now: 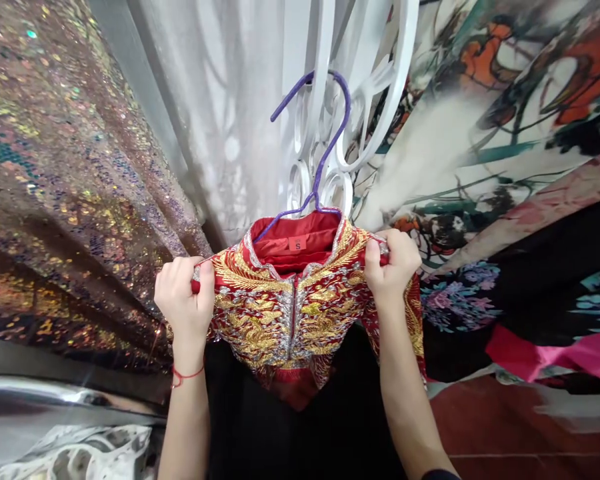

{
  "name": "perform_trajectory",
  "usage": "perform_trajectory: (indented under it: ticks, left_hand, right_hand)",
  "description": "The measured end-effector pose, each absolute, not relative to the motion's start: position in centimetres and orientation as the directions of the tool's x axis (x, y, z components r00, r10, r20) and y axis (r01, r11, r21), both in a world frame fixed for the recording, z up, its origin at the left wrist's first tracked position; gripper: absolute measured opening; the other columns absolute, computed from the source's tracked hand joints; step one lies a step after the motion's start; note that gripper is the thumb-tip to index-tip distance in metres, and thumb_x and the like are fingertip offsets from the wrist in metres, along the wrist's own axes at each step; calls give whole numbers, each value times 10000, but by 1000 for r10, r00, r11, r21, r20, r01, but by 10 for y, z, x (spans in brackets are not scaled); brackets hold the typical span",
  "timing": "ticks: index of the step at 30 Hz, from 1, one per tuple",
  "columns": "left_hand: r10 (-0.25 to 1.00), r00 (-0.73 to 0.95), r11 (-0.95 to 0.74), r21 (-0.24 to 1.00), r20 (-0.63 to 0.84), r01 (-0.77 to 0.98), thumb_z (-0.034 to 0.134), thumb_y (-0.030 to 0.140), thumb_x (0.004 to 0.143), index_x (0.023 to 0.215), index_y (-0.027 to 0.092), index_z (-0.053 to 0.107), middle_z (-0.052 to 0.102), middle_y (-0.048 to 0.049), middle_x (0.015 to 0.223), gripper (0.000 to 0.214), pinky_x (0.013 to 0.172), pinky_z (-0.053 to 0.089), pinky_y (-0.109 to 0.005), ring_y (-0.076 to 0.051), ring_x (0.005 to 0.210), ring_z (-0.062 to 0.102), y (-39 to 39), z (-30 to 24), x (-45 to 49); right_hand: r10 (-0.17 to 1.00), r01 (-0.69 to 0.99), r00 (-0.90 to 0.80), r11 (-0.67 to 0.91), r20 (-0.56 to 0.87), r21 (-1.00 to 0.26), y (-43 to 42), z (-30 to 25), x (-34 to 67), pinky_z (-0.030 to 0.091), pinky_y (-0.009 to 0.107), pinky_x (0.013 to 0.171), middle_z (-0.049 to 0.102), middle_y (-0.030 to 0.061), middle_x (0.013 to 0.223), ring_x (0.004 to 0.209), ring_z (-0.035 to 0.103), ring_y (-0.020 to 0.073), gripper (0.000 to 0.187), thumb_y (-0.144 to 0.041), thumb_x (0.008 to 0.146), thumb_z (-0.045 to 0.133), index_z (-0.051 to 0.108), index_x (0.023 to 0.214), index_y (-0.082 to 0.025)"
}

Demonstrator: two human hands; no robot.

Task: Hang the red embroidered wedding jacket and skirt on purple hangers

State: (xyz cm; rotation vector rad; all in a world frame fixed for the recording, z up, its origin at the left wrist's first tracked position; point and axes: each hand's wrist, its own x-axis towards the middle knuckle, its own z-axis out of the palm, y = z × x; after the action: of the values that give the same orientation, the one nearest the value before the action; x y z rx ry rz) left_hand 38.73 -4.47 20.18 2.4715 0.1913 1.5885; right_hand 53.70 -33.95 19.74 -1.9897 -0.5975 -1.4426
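Note:
A red jacket (285, 313) with dense gold and silver embroidery hangs on a purple hanger (325, 160), its hook pointing up in front of a white ornate metal frame (375, 80). My left hand (185, 297) is closed on the jacket's left shoulder. My right hand (393, 263) grips the right shoulder in the same way. A small label with the letter S (297, 244) shows inside the red collar lining. A red string bracelet sits on my left wrist.
Iridescent sequin fabric (65, 187) fills the left. A white sheer curtain (220, 100) hangs behind. Printed floral and painted fabrics (510, 133) and a pink cloth (555, 357) lie at right. Black cloth (300, 433) is below, and a red-brown floor at lower right.

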Motion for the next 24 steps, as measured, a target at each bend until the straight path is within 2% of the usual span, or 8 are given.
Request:
perform_trajectory:
  ticks: [8, 15, 24]
  left_hand:
    - [267, 346, -962, 273, 900, 33, 428, 362, 1008, 797, 210, 566, 588, -50, 740, 294, 695, 319, -343, -193, 714, 472, -54, 197, 389]
    - [380, 339, -925, 361, 861, 120, 394, 454, 1001, 769, 216, 564, 588, -60, 748, 373, 703, 330, -348, -202, 734, 485, -62, 195, 383]
    - [479, 302, -878, 453, 824, 155, 333, 544, 987, 736, 224, 528, 564, -57, 741, 450, 729, 354, -348, -205, 756, 492, -73, 197, 384]
  right_hand:
    - [66, 688, 302, -705, 951, -170, -345, 197, 542, 301, 333, 647, 511, 19, 646, 636, 428, 190, 269, -377, 953, 460, 480, 732, -225]
    - [70, 712, 310, -678, 948, -183, -346, 198, 539, 322, 338, 662, 558, 39, 666, 643, 457, 201, 247, -375, 950, 490, 544, 771, -214]
    - [129, 745, 373, -632, 919, -213, -360, 197, 528, 337, 350, 683, 588, 59, 703, 683, 497, 219, 222, -378, 949, 507, 588, 836, -205]
